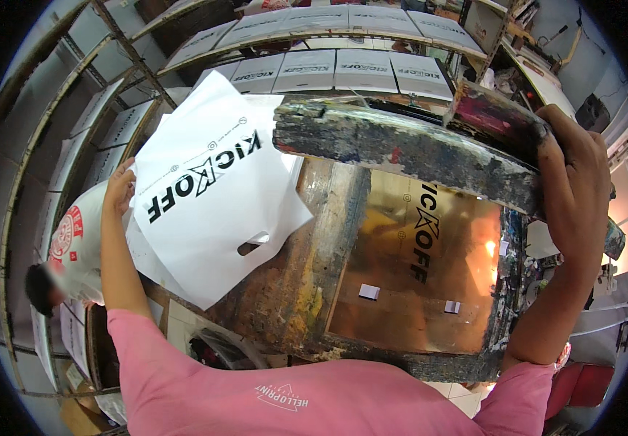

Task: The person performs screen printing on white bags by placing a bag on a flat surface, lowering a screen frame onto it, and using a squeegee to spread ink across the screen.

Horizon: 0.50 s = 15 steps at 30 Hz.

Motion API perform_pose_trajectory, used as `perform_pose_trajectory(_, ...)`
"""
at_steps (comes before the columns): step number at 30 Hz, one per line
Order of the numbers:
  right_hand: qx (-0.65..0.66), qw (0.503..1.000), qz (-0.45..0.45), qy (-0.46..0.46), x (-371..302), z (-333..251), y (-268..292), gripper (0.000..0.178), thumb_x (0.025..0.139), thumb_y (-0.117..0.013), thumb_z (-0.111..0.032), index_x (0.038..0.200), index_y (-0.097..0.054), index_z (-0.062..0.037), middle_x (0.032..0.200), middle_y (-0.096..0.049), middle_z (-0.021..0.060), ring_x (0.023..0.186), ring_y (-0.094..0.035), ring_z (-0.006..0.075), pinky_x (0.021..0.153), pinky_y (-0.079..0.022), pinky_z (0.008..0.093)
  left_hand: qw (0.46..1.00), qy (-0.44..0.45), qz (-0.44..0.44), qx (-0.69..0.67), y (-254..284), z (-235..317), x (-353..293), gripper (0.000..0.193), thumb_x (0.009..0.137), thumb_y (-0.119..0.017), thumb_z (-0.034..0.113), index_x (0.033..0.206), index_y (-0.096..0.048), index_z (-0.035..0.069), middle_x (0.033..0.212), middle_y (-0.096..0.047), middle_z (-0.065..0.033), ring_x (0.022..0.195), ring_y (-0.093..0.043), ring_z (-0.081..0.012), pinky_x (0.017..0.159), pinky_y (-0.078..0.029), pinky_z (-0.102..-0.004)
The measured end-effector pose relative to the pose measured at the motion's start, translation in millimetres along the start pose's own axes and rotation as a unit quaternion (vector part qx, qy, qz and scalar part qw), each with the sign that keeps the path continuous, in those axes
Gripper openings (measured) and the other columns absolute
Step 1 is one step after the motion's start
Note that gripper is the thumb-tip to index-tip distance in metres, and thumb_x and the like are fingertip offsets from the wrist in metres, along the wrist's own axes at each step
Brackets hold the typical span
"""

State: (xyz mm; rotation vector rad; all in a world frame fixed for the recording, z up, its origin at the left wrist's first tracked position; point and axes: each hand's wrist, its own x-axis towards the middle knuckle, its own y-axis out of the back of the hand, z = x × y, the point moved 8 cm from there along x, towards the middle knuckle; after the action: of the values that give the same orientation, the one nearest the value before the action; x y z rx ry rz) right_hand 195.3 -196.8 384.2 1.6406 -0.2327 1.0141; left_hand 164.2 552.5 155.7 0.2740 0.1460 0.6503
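Observation:
My left hand [119, 187] pinches the left edge of a white plastic bag [216, 182] with a die-cut handle hole and black print. The bag is tilted over a stack of similar white bags [155, 258]. On the right, my right hand [575, 163] is closed round the end of a thick, ink-crusted screen-printing frame [408, 145], raised at a slant. A squeegee [499, 116] with dark red stains rests by that hand; whether the fingers also touch it I cannot tell. Below the frame lies a glossy amber plate [415, 254] bearing a black logo and small white tabs.
The plate sits on a paint-stained wooden table [285, 298]. Metal racks [314, 36] with rows of printed white bags [365, 71] stand behind and to the left. Another person in a white shirt [81, 232] is close by on the left. A red chair [582, 385] is at lower right.

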Motion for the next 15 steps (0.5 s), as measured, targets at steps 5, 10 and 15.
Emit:
perform_pose_trajectory(5,-0.023,1.000,-0.004,-0.013,-4,-2,0,0.032,0.088,-0.051,-0.030,0.088,-0.058,0.0017,0.076,-0.055,0.0234,0.076,-0.049,0.0436,0.077,-0.040,0.0468,0.985,0.040,0.070,0.150,57,-56,67,0.071,0.078,-0.054,0.003,0.149,-0.048,0.001,0.103,-0.070,-0.0096,0.074,-0.063,-0.0126,0.065,-0.051,-0.0232)
perform_pose_trajectory(10,-0.006,1.000,-0.010,-0.020,-12,5,2,0.033,0.088,-0.053,-0.031,0.089,-0.060,0.0011,0.078,-0.058,0.0227,0.079,-0.052,0.0425,0.079,-0.041,0.0468,0.910,-0.129,0.254,0.301,115,-50,87,0.065,0.076,-0.057,0.003,0.141,-0.055,-0.001,0.120,-0.067,-0.0249,0.106,-0.067,-0.0357,0.092,-0.053,-0.0394)
perform_pose_trajectory(15,-0.006,0.998,-0.050,-0.047,-15,0,0,0.040,0.090,-0.055,-0.032,0.110,-0.065,0.0007,0.101,-0.065,0.0221,0.098,-0.057,0.0393,0.092,-0.043,0.0446,0.740,-0.303,0.375,0.469,82,0,18,0.048,0.085,-0.065,0.009,0.129,-0.058,-0.009,0.131,-0.059,-0.0313,0.125,-0.055,-0.0441,0.110,-0.039,-0.0454)
